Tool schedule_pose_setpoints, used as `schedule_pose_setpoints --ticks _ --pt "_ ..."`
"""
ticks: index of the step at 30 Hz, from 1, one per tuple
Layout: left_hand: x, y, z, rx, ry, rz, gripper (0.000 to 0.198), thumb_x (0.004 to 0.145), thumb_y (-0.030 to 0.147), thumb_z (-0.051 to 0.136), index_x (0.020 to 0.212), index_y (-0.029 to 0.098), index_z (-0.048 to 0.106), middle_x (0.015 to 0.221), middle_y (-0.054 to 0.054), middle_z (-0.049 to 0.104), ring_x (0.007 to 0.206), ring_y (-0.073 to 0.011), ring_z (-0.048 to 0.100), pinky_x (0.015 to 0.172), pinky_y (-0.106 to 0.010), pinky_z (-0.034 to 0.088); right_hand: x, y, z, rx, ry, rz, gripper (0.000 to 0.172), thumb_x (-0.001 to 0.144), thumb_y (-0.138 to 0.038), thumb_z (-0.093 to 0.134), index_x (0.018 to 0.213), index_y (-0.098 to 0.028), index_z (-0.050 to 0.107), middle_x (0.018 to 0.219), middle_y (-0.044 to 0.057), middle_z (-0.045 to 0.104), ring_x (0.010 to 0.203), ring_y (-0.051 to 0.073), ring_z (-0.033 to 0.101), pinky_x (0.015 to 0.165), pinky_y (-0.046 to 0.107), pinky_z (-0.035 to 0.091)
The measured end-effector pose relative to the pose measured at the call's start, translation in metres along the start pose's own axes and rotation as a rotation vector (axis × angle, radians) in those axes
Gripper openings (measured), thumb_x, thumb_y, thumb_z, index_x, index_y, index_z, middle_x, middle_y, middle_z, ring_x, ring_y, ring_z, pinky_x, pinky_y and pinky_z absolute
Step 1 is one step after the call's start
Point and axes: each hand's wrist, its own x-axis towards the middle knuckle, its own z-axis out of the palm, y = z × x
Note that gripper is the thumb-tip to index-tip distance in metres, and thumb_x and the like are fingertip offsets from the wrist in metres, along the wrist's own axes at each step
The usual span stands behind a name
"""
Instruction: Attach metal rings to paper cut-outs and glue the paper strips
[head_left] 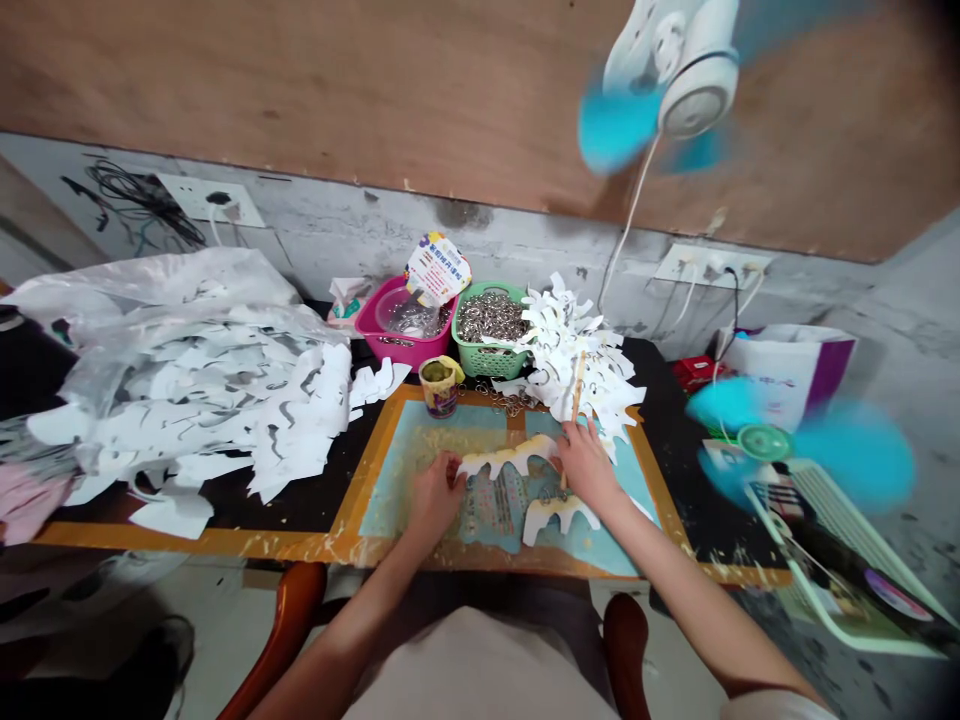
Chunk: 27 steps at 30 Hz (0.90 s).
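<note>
My left hand [435,498] pinches one end of a white scalloped paper cutout [506,458] with a yellowish glue-coated edge. My right hand [589,465] is at the cutout's other end and grips a thin wooden stick [577,400] that rises past the fingers. A second scalloped cutout [559,517] lies on the pale blue mat [442,430] just below them. A printed sheet [491,515] sits under the hands. A small yellow glue cup [439,386] stands beyond my left hand.
A heap of white paper cutouts [555,345] stands at the mat's far edge, beside a green basket of metal rings [491,325] and a pink basket [397,325]. Paper scraps on plastic [195,385] spread left. Blue fans [795,450] spin at the right and overhead.
</note>
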Motion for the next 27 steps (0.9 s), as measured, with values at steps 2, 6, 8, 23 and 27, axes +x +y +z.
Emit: schedule_pose_setpoints --ticks 2,6,8,23,27 --pt "0.001 0.005 0.008 0.001 -0.042 0.002 0.012 0.077 0.011 0.06 0.086 0.019 0.062 0.079 -0.002 0.065 0.069 -0.0159 0.06 0.069 -0.028 0.046 -0.005 0.006 -0.007 -0.032 0.003 0.009 0.015 0.088 -0.01 0.054 0.089 -0.01 0.069 0.112 0.019 0.061 0.108 0.032 0.058 0.116 0.053 0.031" --pt "0.003 0.014 0.029 0.028 -0.133 0.039 0.014 0.077 0.007 0.06 0.086 0.017 0.066 0.085 -0.004 0.065 0.068 -0.014 0.06 0.07 -0.027 0.047 -0.014 0.02 -0.016 -0.078 -0.034 0.028 0.026 0.083 0.002 0.048 0.085 -0.01 0.071 0.105 0.018 0.063 0.102 0.03 0.06 0.116 0.051 0.031" --pt "0.002 0.019 0.038 0.05 -0.169 0.068 0.014 0.077 0.007 0.06 0.084 0.017 0.067 0.085 -0.004 0.064 0.068 -0.0144 0.059 0.072 -0.028 0.047 -0.016 0.027 -0.018 -0.091 -0.048 0.049 0.028 0.082 0.003 0.047 0.085 -0.01 0.072 0.103 0.019 0.063 0.1 0.031 0.06 0.115 0.05 0.032" --pt "0.09 0.074 0.095 0.264 -0.411 0.357 0.004 0.078 0.016 0.068 0.076 0.015 0.07 0.095 -0.013 0.066 0.091 -0.0273 0.064 0.084 -0.036 0.048 -0.02 0.031 -0.026 -0.063 0.05 -0.004 0.026 0.086 0.0 0.044 0.09 -0.012 0.067 0.119 0.02 0.059 0.11 0.03 0.056 0.115 0.051 0.033" --pt "0.105 0.077 0.104 0.216 -0.541 0.456 0.01 0.077 0.011 0.066 0.078 0.018 0.072 0.091 -0.009 0.068 0.093 -0.0256 0.064 0.087 -0.033 0.047 -0.035 0.035 -0.039 0.012 0.203 0.017 0.019 0.091 -0.01 0.047 0.09 -0.015 0.065 0.121 0.018 0.057 0.113 0.03 0.055 0.112 0.057 0.036"
